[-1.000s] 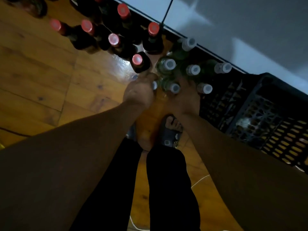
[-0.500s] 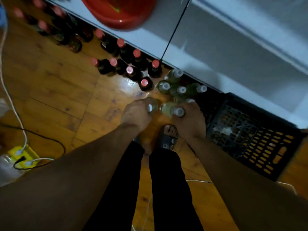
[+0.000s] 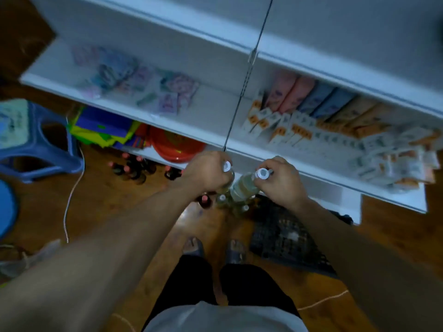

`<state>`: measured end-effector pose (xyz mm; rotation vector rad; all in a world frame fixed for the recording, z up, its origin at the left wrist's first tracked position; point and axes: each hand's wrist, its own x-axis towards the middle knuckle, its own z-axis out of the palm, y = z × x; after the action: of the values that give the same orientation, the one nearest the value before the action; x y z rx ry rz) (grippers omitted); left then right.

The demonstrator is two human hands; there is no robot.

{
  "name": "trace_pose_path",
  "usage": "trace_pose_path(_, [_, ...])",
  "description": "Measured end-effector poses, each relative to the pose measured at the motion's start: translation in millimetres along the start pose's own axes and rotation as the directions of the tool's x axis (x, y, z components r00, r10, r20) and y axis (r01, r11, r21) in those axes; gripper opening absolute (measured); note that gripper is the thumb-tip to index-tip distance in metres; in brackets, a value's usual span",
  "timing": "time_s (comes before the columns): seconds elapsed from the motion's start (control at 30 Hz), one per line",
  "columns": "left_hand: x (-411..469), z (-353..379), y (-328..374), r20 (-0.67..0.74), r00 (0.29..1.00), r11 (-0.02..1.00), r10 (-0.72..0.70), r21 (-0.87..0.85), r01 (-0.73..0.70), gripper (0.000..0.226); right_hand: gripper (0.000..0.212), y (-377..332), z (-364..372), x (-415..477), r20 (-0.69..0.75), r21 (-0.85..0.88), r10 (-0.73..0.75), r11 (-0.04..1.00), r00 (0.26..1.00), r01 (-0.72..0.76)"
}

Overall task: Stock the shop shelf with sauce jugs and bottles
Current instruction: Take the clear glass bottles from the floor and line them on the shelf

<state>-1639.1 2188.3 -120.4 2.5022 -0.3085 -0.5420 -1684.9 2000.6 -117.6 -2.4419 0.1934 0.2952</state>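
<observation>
Above wooden floor (image 3: pixel 100 207), before white shelf (image 3: pixel 215 140): each grip clenched around a bottle.

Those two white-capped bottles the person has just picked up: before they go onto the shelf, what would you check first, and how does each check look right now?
1. Left hand closed on its white-capped bottle: ok.
2. Right hand closed on the second bottle: ok.
3. Both caps on: ok.
4. Free room on the white shelf: cannot tell; packets and boxes fill much of the level ahead.
5. Bottles left on the floor clear of the feet: ok, they stand ahead of the toes.
6. Black crate clear of a step: not ok, it lies right beside the right foot.
</observation>
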Motion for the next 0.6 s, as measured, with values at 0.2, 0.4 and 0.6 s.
trace_pose_path(0.2, [-7,-130,91,0.014,0.988,0.982,0.154,0.108,-0.155,0.025,0.013,-74,-99,-10,-0.136,-0.084,-0.105,0.992,0.985,0.095])
trace_pose_path(0.4, [-18,-229,163,-0.003,0.965,0.963,0.261,0.068,-0.261,0.011,0.009,-139,-198,-28,-0.308,0.064,-0.105,0.989,0.946,0.131])
trace_pose_path(0.6, [-11,-289,209,-0.142,0.930,0.938,0.340,-0.013,-0.346,0.019,0.007,-181,-270,-35,-0.480,0.225,-0.045,0.959,0.876,0.172])
